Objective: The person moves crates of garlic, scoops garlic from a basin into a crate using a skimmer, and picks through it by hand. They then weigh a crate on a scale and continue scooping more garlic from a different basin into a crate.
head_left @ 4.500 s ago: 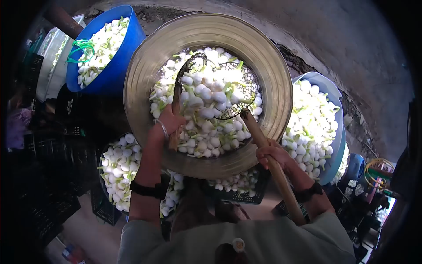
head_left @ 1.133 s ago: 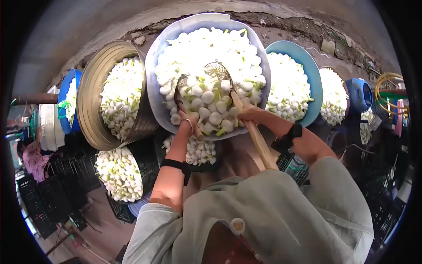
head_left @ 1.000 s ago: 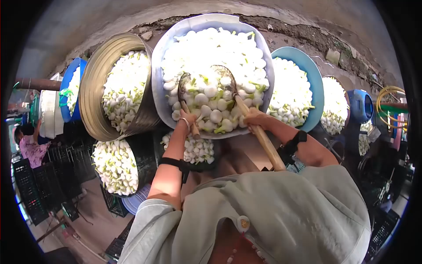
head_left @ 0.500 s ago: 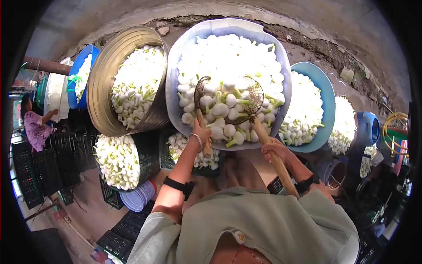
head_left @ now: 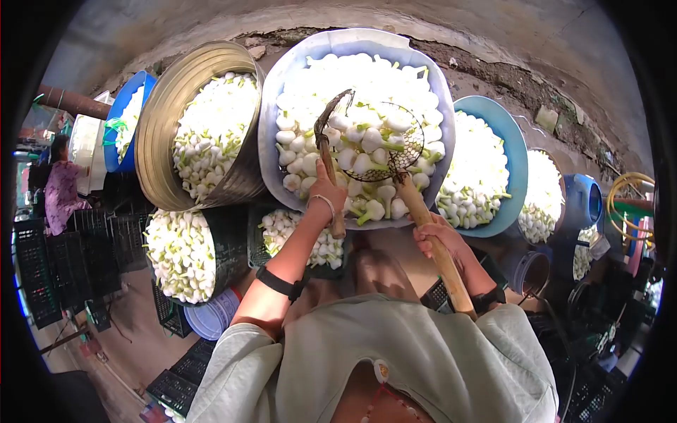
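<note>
A large white-lined tub (head_left: pixel 269 134) full of garlic bulbs (head_left: pixel 352 77) with short green stems stands before me. My left hand (head_left: pixel 326 196) is closed around the short wooden handle of a mesh skimmer (head_left: pixel 326 134), whose dark rim is tilted nearly edge-on over the bulbs. My right hand (head_left: pixel 443 241) grips the long wooden handle of a second mesh skimmer (head_left: pixel 403 168). Several bulbs lie over this round net, between the two tools. The handle of the right skimmer runs back toward my waist.
A metal drum (head_left: pixel 151 134), a teal tub (head_left: pixel 518 158) and a dark bin (head_left: pixel 229 243) also hold garlic bulbs. Below the main tub sits a crate of bulbs (head_left: pixel 303 243). At the far left, a person in a purple patterned top (head_left: pixel 63 183) is beside black crates (head_left: pixel 70 261).
My left hand has moved forward with its skimmer, whose rim now reaches farther over the bulbs and looks narrower. My right hand stays on its handle. The person at left has shifted posture.
</note>
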Demonstrator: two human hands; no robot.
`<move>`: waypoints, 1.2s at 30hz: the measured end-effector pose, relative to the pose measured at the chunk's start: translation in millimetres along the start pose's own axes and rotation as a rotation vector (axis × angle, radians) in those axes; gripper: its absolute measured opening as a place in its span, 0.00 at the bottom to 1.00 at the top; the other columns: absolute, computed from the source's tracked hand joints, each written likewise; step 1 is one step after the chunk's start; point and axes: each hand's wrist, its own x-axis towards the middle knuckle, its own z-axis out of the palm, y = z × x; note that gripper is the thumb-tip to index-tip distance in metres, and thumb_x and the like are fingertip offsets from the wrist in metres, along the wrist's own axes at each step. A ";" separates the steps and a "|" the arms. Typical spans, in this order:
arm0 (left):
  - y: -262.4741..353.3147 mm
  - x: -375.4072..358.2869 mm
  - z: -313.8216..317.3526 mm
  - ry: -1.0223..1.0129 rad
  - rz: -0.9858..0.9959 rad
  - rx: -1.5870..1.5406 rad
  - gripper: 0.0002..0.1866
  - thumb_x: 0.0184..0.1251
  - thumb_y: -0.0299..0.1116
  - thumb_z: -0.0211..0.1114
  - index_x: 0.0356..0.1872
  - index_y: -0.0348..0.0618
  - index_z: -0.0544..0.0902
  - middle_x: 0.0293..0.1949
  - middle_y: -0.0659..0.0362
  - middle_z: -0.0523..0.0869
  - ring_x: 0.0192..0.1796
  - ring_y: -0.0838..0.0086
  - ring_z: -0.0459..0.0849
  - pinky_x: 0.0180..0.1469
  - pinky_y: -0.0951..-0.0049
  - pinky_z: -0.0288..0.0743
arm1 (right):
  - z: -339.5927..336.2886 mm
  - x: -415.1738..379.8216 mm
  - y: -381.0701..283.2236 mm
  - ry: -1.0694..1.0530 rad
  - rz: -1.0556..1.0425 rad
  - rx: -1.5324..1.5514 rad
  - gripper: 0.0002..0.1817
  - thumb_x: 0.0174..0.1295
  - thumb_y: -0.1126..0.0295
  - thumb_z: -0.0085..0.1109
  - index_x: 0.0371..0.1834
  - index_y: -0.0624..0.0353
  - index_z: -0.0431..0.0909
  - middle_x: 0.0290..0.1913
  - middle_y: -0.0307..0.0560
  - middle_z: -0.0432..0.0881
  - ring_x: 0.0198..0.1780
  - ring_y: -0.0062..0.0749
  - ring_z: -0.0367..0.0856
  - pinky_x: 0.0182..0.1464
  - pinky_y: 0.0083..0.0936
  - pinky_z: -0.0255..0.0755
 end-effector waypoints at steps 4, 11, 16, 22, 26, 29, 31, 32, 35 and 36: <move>-2.6 -26.9 -6.6 0.010 0.113 -0.100 0.48 0.49 0.34 0.59 0.68 0.36 0.39 0.43 0.34 0.78 0.45 0.47 0.79 0.49 0.59 0.72 | 15.0 -28.5 15.1 0.031 -0.058 -0.029 0.25 0.52 0.78 0.51 0.55 0.63 0.59 0.24 0.44 0.68 0.15 0.22 0.69 0.13 0.20 0.68; -31.4 -112.2 -34.6 0.033 0.181 -0.377 0.46 0.49 0.27 0.57 0.69 0.45 0.39 0.50 0.37 0.76 0.50 0.48 0.78 0.51 0.62 0.71 | 76.0 -84.1 61.0 0.104 -0.152 -0.165 0.28 0.49 0.78 0.51 0.57 0.65 0.58 0.23 0.47 0.69 0.12 0.23 0.68 0.11 0.20 0.67; -102.3 -195.8 -58.3 0.023 0.092 -0.598 0.46 0.48 0.25 0.57 0.70 0.46 0.42 0.41 0.46 0.77 0.30 0.65 0.78 0.34 0.70 0.75 | 126.6 -110.8 123.2 0.129 -0.133 -0.299 0.30 0.47 0.76 0.52 0.57 0.65 0.58 0.20 0.43 0.68 0.12 0.22 0.68 0.11 0.18 0.66; -260.4 -209.2 -60.9 0.247 0.154 -0.521 0.43 0.51 0.20 0.54 0.70 0.55 0.48 0.34 0.55 0.77 0.18 0.77 0.71 0.19 0.77 0.69 | 136.2 -70.7 229.0 0.272 -0.230 -0.857 0.28 0.51 0.77 0.53 0.58 0.58 0.58 0.22 0.44 0.72 0.15 0.26 0.72 0.17 0.25 0.68; -313.0 -201.9 -58.5 0.275 -0.106 -0.432 0.43 0.51 0.21 0.55 0.70 0.58 0.49 0.25 0.58 0.76 0.17 0.77 0.72 0.18 0.76 0.70 | 112.7 -28.1 270.2 0.458 -0.491 -1.414 0.31 0.50 0.76 0.54 0.60 0.58 0.56 0.24 0.56 0.74 0.23 0.46 0.77 0.28 0.37 0.69; -323.2 -212.0 -69.7 0.305 -0.117 -0.460 0.43 0.51 0.21 0.56 0.70 0.56 0.49 0.21 0.59 0.76 0.16 0.78 0.71 0.17 0.75 0.70 | 123.4 -51.4 260.1 0.422 -0.477 -1.366 0.33 0.49 0.76 0.55 0.62 0.57 0.55 0.25 0.59 0.73 0.29 0.56 0.75 0.33 0.40 0.68; -309.2 -227.8 -83.9 0.309 -0.030 -0.478 0.43 0.51 0.21 0.57 0.70 0.56 0.50 0.24 0.58 0.76 0.17 0.78 0.72 0.18 0.76 0.70 | 129.1 -68.1 255.4 0.465 -0.497 -1.266 0.32 0.53 0.76 0.56 0.62 0.56 0.55 0.25 0.51 0.75 0.23 0.39 0.75 0.26 0.31 0.69; -294.7 -231.5 -90.8 0.300 0.021 -0.493 0.43 0.52 0.22 0.57 0.70 0.56 0.50 0.25 0.59 0.76 0.17 0.78 0.72 0.18 0.76 0.70 | 136.9 -77.5 246.7 0.490 -0.494 -1.194 0.31 0.54 0.76 0.56 0.62 0.56 0.56 0.25 0.47 0.75 0.21 0.34 0.75 0.25 0.28 0.68; -254.3 -212.3 -93.6 0.356 0.355 -0.442 0.43 0.52 0.22 0.59 0.70 0.56 0.51 0.30 0.59 0.77 0.19 0.78 0.72 0.21 0.77 0.69 | 160.2 -88.0 201.9 0.604 -0.457 -0.909 0.26 0.59 0.75 0.54 0.60 0.55 0.59 0.21 0.35 0.69 0.17 0.17 0.67 0.18 0.17 0.65; -242.4 -194.5 -90.4 0.276 0.332 -0.468 0.43 0.52 0.22 0.59 0.70 0.55 0.51 0.29 0.59 0.78 0.19 0.78 0.72 0.21 0.76 0.70 | 163.0 -88.3 180.7 0.675 -0.407 -0.948 0.27 0.58 0.74 0.55 0.61 0.55 0.58 0.21 0.39 0.71 0.17 0.20 0.69 0.20 0.19 0.67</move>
